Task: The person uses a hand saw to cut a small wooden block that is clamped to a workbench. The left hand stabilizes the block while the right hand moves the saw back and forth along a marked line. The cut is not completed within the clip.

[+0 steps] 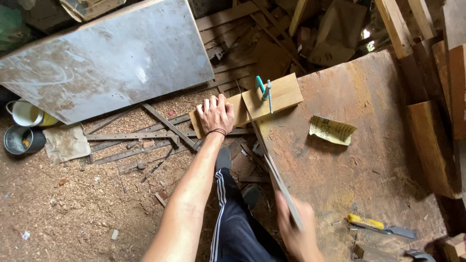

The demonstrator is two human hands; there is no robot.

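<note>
Mid-cut: left hand [216,114], fingers spread, pins wood board [247,107] overhanging tabletop [340,165] edge, teal clamp [264,90] just right of them; right hand [297,233] fisted on handsaw [272,167]; next stroke likely needs steady hold w/ blade kept in line.

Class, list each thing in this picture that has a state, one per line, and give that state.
Wooden board: clamped to the bench, overhanging its edge.
Clamp: closed on the board.
Saw: blade in the board.
Left hand: flat on the board.
Right hand: gripping the saw, blurred.
Sandpaper: crumpled.
</note>
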